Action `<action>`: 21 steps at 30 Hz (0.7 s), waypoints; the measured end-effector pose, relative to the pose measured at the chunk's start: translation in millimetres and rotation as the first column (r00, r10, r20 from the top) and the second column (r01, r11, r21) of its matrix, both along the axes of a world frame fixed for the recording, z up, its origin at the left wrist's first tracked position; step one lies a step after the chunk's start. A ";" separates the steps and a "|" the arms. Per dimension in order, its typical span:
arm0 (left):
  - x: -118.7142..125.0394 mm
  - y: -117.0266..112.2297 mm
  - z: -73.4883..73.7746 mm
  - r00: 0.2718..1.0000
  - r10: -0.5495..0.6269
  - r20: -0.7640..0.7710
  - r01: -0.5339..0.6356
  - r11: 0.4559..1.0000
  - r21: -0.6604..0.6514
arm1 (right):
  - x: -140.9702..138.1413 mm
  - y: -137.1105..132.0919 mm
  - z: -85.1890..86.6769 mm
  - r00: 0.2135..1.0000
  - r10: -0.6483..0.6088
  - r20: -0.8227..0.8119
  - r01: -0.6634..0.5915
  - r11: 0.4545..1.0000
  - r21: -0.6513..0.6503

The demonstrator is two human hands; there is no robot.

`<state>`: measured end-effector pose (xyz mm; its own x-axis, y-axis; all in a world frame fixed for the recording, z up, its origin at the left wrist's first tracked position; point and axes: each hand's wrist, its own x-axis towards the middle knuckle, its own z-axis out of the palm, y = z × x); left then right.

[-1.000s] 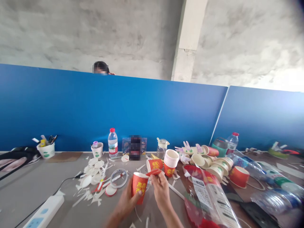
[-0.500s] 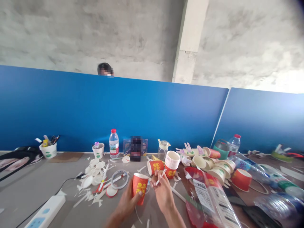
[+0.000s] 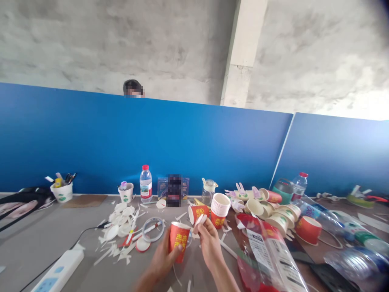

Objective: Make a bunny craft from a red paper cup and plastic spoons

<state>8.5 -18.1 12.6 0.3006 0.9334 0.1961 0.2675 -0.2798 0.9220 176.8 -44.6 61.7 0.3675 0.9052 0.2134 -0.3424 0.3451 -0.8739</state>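
My left hand (image 3: 164, 255) is wrapped around a red paper cup (image 3: 179, 239) with yellow lettering, held upright with its white rim on top. To its right, my right hand (image 3: 208, 239) pinches a small white piece of paper (image 3: 200, 221) between thumb and fingers; its exact shape is partly hidden. Just behind that hand, another red paper cup (image 3: 198, 213) lies on its side. A nested stack of red paper cups (image 3: 219, 209) stands beside it. White paper scraps (image 3: 120, 221) and discs are heaped on the table left of my hands.
A water bottle (image 3: 146, 186), a small white cup (image 3: 125, 192) and a glass jar (image 3: 209, 190) stand along the blue partition (image 3: 152, 134). At right lie plastic packaging (image 3: 264, 255), paper cups (image 3: 279, 221) and bottles (image 3: 355, 259). A power strip (image 3: 59, 271) is front left.
My right hand has turned the white piece, which looked thin and edge-on before and now shows a broader face. The left hand and its red cup stay in place.
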 end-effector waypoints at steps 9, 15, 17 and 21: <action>0.0 -1.2 -2.8 0.999 0.006 -0.049 -0.008 1.000 -0.030 | -4.2 2.2 -10.5 0.968 -0.169 0.187 0.159 0.985 0.068; 0.6 -5.5 4.3 0.991 -0.015 -0.131 0.009 0.999 -0.047 | -7.1 5.5 -22.7 0.895 -0.260 0.362 0.231 0.965 0.120; 1.0 -6.0 3.3 0.989 -0.028 -0.146 0.020 0.998 -0.052 | -6.3 5.8 -23.9 0.881 -0.259 0.396 0.231 0.966 0.118; 1.2 -4.9 -3.9 0.990 -0.015 -0.140 0.008 0.999 -0.052 | -5.1 5.6 -22.6 0.852 -0.268 0.449 0.236 0.963 0.127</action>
<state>9.7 -23.0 8.7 0.3323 0.9375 0.1033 0.3927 -0.2371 0.8886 171.6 -39.1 39.0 0.4275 0.7732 0.4684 0.1976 0.4257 -0.8830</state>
